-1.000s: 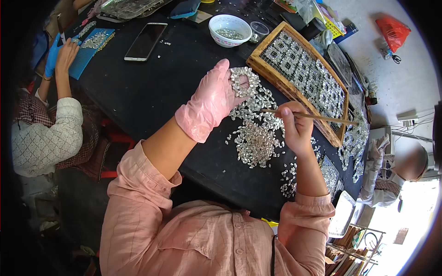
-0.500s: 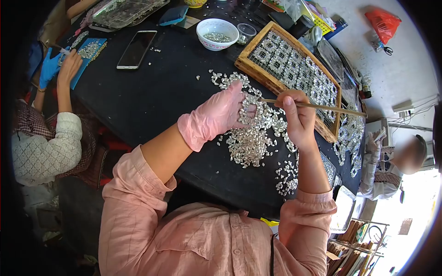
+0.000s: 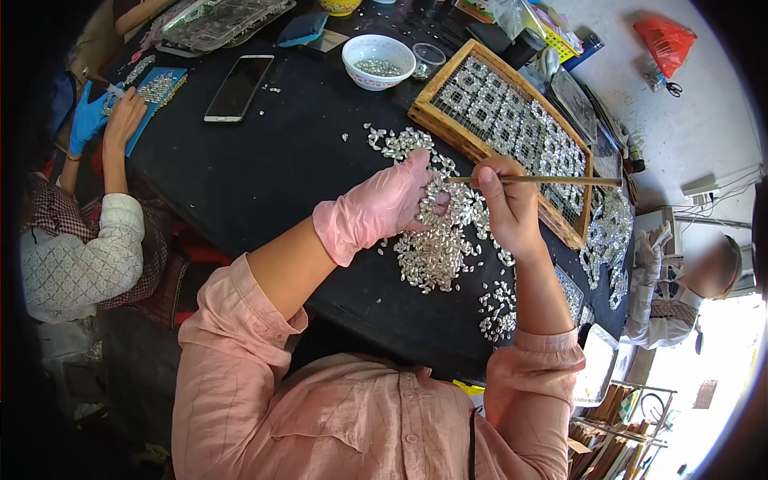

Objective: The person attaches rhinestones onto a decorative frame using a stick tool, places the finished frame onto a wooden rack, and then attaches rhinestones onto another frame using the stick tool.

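Co-worker's blue-gloved hand (image 3: 86, 122) and bare hand, at a blue board (image 3: 139, 134) bearing beads. Phone (image 3: 238, 90), flat on the black tabletop (image 3: 304, 152). White bowl (image 3: 376, 81), beads inside. Left hand (image 3: 382, 202), pink-gloved, grasping a beaded piece (image 3: 433, 194) at its fingertips, above silver loose beads (image 3: 432, 258) heaped on the tabletop. Right hand (image 3: 510, 210), bare, closed about a thin stick (image 3: 576, 182), tip near the beaded piece. Wooden frame (image 3: 448, 135), behind both hands, mesh set with beaded squares. Linked beads (image 3: 604, 252), beside the frame's right end.
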Tool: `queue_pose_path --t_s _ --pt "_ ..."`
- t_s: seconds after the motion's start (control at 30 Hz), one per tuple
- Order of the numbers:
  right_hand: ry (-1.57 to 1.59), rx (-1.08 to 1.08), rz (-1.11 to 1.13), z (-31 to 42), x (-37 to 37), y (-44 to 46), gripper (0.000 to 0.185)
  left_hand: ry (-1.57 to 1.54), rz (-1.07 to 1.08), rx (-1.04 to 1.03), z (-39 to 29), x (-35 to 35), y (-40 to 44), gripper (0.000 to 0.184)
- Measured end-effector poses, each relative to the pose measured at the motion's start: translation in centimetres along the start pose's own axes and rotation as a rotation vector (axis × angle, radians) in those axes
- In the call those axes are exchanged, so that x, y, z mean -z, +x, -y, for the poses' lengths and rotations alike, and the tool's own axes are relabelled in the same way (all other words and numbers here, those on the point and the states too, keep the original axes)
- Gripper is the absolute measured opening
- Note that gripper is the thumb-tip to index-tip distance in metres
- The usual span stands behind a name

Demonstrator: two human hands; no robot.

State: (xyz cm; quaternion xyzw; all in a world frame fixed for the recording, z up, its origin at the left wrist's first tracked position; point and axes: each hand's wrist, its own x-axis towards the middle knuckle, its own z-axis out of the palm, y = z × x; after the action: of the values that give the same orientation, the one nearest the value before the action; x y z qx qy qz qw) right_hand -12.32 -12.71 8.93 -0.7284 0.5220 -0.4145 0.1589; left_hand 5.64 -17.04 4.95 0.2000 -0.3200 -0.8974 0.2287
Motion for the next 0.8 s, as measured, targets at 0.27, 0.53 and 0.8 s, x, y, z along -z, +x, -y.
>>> queue_pose_path --t_s 0.27,0.53,0.8 --pt "-0.015 -0.002 0.010 0.0 -0.2 0.4 0.017 0.039 0.100 -0.025 0.1 0.6 0.4 0.077" --pt "0.306 -0.207 -0.058 -0.2 -0.4 0.6 0.025 -0.022 0.127 -0.045 0.4 0.5 0.4 0.072" --pt "0.384 -0.150 -0.067 0.0 -0.5 0.1 0.025 0.000 0.060 0.013 0.9 1.1 0.8 0.070"
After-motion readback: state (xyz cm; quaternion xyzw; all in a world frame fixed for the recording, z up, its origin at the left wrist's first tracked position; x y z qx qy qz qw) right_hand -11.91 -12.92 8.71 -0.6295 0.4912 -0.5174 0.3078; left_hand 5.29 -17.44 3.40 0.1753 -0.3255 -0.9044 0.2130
